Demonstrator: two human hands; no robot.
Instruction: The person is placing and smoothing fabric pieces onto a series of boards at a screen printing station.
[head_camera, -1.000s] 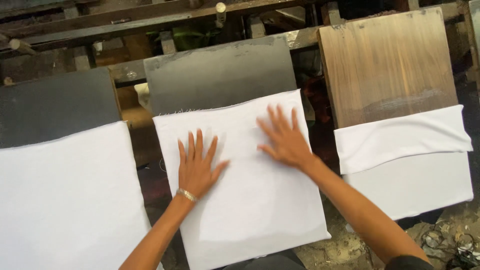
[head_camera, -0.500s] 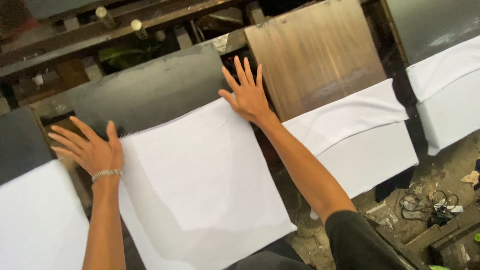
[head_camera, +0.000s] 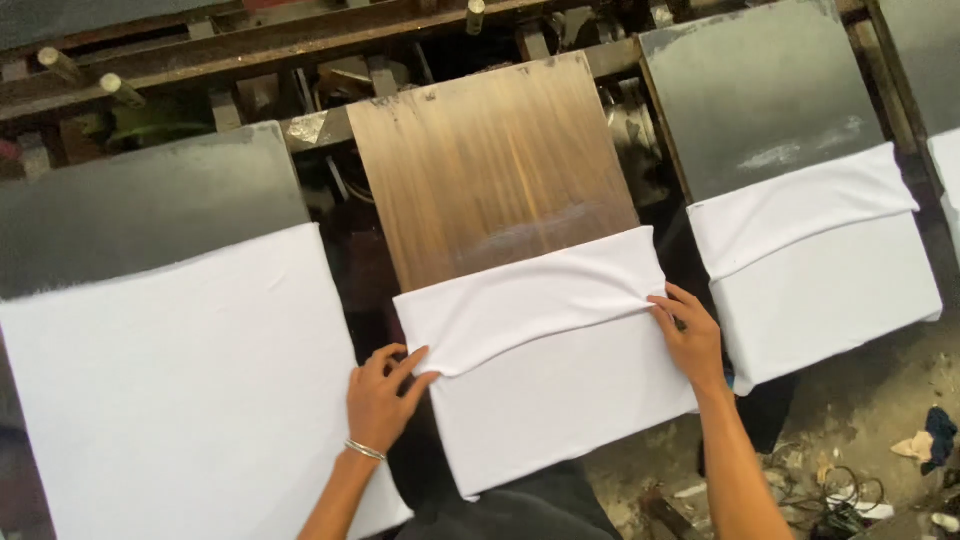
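Wooden pallet (head_camera: 490, 160) carries a folded white shirt (head_camera: 545, 360); both hands, left (head_camera: 380, 395) and right (head_camera: 688, 335), pinch its fold above littered floor (head_camera: 880, 400).

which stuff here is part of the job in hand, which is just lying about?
In hand:
- left hand, at the left edge of the folded white cloth
- right hand, pinching the fold at its right edge
- wooden board that the cloth sits on

Lying about:
- left board's white cloth
- right board's folded cloth
- floor scraps
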